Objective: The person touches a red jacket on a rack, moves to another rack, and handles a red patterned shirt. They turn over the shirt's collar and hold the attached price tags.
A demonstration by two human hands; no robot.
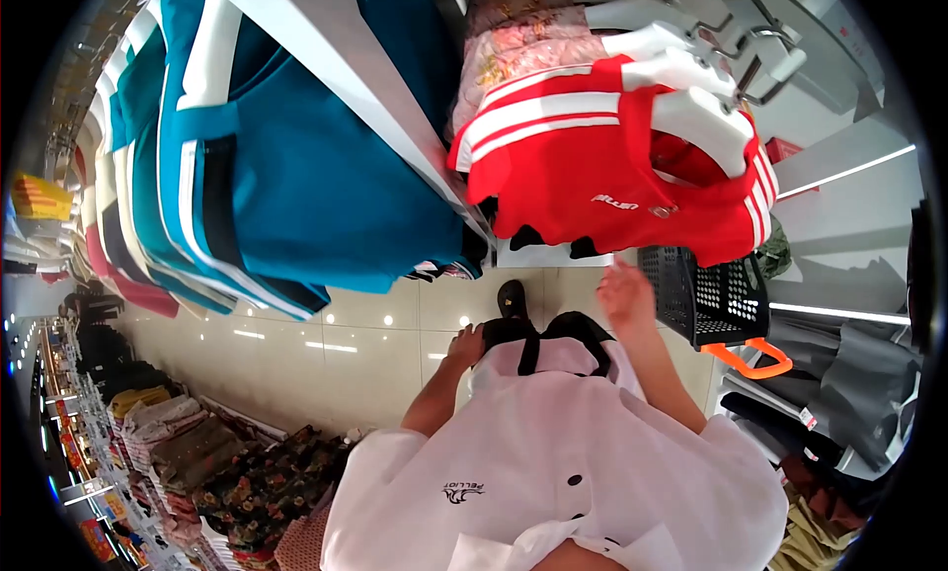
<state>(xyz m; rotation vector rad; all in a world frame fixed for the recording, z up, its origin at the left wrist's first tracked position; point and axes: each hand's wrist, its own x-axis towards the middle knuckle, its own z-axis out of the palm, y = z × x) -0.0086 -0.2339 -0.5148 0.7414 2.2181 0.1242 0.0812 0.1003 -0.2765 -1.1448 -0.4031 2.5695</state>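
Observation:
My right hand is raised just below the hem of a red shirt with white stripes, which hangs on a white hanger. Its fingers are loosely apart and somewhat blurred, and nothing shows in them. Beside that hand, on the right, is a black perforated shopping basket with an orange handle. My left hand is low by my dark trousers, its visible fingers stretched out and holding nothing.
Teal shirts hang at the left, beyond a white rack panel. Pink patterned garments hang behind the red shirt. Folded clothes lie lower left; grey garments are at the right. Below is a tiled floor.

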